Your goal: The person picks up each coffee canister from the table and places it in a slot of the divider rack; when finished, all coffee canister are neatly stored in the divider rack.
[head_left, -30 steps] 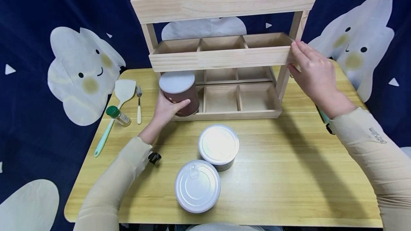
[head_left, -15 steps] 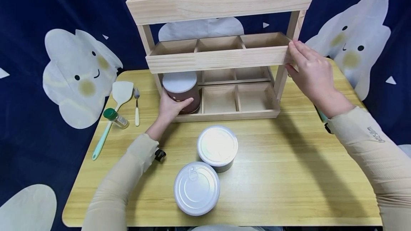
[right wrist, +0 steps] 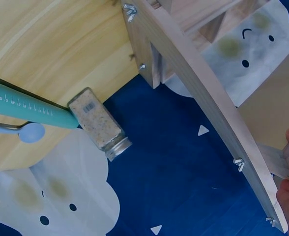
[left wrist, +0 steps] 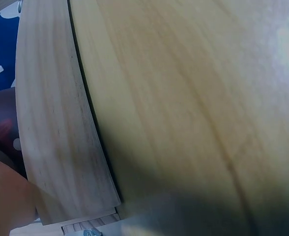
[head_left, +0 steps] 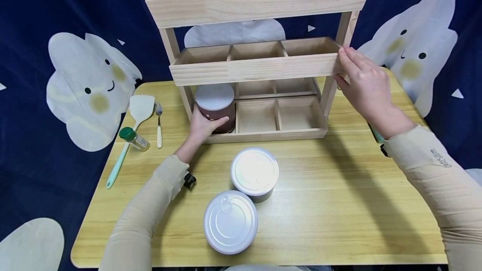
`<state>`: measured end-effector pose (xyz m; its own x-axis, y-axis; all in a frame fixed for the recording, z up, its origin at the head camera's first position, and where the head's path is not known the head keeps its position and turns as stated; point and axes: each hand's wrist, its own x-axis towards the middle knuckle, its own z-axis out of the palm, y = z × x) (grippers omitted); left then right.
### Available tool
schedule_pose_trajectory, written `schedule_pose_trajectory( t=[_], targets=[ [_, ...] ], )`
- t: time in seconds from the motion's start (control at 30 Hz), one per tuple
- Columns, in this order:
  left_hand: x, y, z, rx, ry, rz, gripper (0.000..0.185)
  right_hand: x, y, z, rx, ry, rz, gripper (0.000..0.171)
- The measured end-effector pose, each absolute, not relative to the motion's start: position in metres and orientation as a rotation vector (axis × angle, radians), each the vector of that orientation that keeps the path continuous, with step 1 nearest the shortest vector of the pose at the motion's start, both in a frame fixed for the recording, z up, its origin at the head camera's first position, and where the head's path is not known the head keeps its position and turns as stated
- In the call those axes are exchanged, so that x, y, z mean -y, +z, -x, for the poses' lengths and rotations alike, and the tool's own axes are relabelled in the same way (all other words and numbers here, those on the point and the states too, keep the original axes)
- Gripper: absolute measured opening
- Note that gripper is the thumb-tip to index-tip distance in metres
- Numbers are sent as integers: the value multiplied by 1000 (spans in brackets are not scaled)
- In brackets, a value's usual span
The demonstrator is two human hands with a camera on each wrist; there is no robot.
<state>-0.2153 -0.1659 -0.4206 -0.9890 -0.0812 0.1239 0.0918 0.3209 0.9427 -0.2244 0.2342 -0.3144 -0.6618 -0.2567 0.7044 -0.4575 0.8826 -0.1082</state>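
A dark brown canister point(head_left: 224, 114) with a white lid stands in the left compartment of the lowest tier of a three-tier wooden rack point(head_left: 256, 66). My left hand point(head_left: 201, 126) grips it from the left, thumb across its front; in the left wrist view, part of the canister point(left wrist: 2, 120) shows behind the tier's wooden front board point(left wrist: 61, 118). With fingers over the rim and thumb lower down, my right hand point(head_left: 367, 87) holds the right end of the middle tier. Two cans with silvery lids, a farther can point(head_left: 255, 171) and a nearer can point(head_left: 230, 222), stand on the table.
Left on the table lie a spatula point(head_left: 141, 110), a fork point(head_left: 159, 124) and a green-capped jar point(head_left: 133, 138) resting against the spatula's handle. Right of the rack, the right wrist view shows a spice jar point(right wrist: 98, 120), a teal ruler-marked object point(right wrist: 26, 105) and a spoon-like thing point(right wrist: 31, 132).
My left hand has moved the canister right and slightly back, from the tier's front left edge into the left compartment. The right hand keeps its hold on the rack.
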Motion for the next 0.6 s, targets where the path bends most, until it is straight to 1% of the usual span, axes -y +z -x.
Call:
schedule_pose_trajectory(
  t=[0.1, 0.3, 0.47, 0.6],
  targets=[
    [163, -410, 210, 2461, -1743, 34, 99, -234, -315, 224, 2315, 363, -513, 50],
    [174, -433, 225, 2479, -1711, 55, 104, -232, -316, 225, 2310, 369, -524, 50],
    [177, -433, 223, 2503, -1702, 93, 108, -231, -316, 226, 2309, 379, -522, 50],
    [180, -431, 215, 2525, -1694, 140, 102, -232, -317, 226, 2324, 393, -503, 49]
  ],
)
